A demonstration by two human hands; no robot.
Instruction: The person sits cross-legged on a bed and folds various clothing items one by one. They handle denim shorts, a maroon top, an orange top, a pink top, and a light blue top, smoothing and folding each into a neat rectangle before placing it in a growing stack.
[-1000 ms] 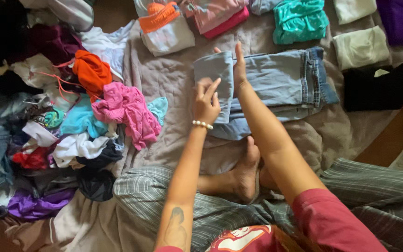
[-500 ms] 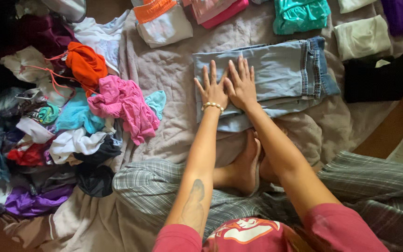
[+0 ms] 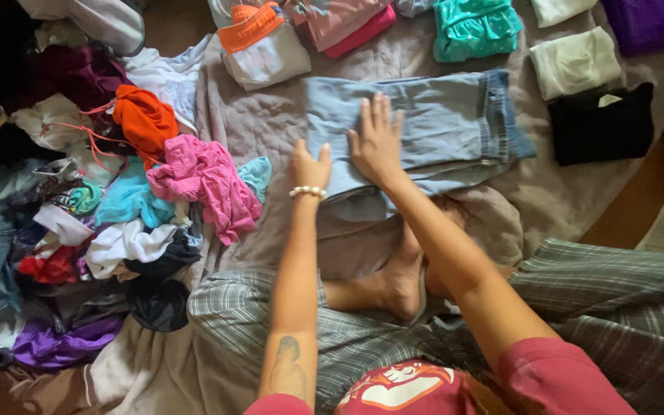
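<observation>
Right now you're mid-fold on the light blue jeans [image 3: 432,131], lying near the blanket's far edge: your right hand [image 3: 376,142] is spread flat, pressing them down, while your left hand [image 3: 310,167] pinches their left edge. Likely the next fold needs that edge lifted across evenly. The grey blanket [image 3: 270,131] carries folded stacks along its far edge, a loose clothes heap [image 3: 117,207] at its left
</observation>
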